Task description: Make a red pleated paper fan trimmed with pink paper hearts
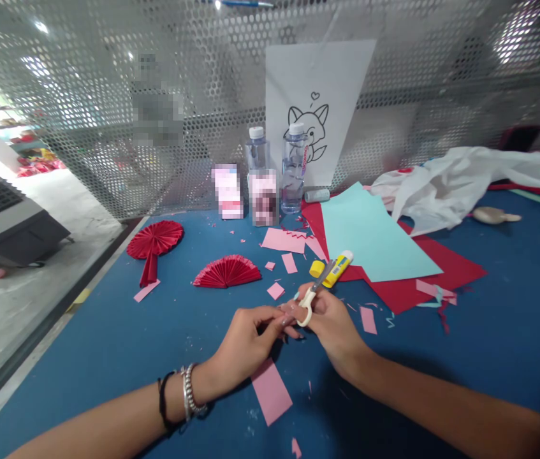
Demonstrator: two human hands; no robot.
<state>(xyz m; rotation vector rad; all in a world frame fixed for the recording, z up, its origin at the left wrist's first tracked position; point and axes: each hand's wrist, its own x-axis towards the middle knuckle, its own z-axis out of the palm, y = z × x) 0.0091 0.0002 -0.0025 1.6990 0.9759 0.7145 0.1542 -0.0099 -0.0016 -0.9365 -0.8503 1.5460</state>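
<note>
Small pink paper piece (pixel 290 310) pinched btwn both hands, just over blue table (pixel 107 344). Left hand (pixel 245 341) grips its near edge w/ fingertips; right hand (pixel 331 325) clenched on cream-handled scissors (pixel 312 298), blades pointing away. Glue stick (pixel 334 270) just beyond right hand, pink strip (pixel 271 390) below left, red paper fans (pixel 226 272) further out left.
</note>
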